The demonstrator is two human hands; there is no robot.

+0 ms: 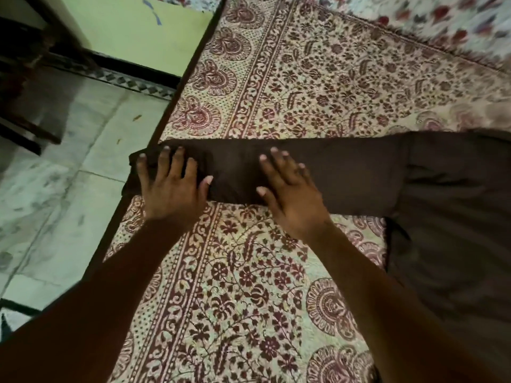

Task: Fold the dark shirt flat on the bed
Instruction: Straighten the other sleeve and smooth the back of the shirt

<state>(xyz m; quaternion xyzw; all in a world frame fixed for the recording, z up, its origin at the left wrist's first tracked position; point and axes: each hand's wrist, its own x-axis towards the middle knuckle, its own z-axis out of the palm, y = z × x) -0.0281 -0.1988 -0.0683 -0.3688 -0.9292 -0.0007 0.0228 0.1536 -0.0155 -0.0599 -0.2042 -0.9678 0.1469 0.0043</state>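
1. The dark shirt [431, 194] lies spread on the patterned bedspread [304, 78], its body off to the right of both hands and one long sleeve [345, 172] stretched out leftward toward the bed's edge [177, 87].
2. As far as I can judge, the folding is at an early stage: the sleeve is laid out straight and looks smooth, but it has not been turned in over the body, and no fold across the body shows.
3. The left hand [171, 186] rests flat, fingers spread wide, on the cuff end of the sleeve; the cuff reaches just past its fingertips and slightly over the bed's edge.
4. The right hand [290, 194] also lies open and flat, palm down, on the middle of the sleeve; neither hand pinches or grips any cloth.
5. From the right hand, the sleeve runs on to the right until it meets the shirt's body; the shoulder seam sits well beyond its fingers.
6. Left to do, by my reading: bring this sleeve in, deal with the other side, which is out of view, then fold the body.
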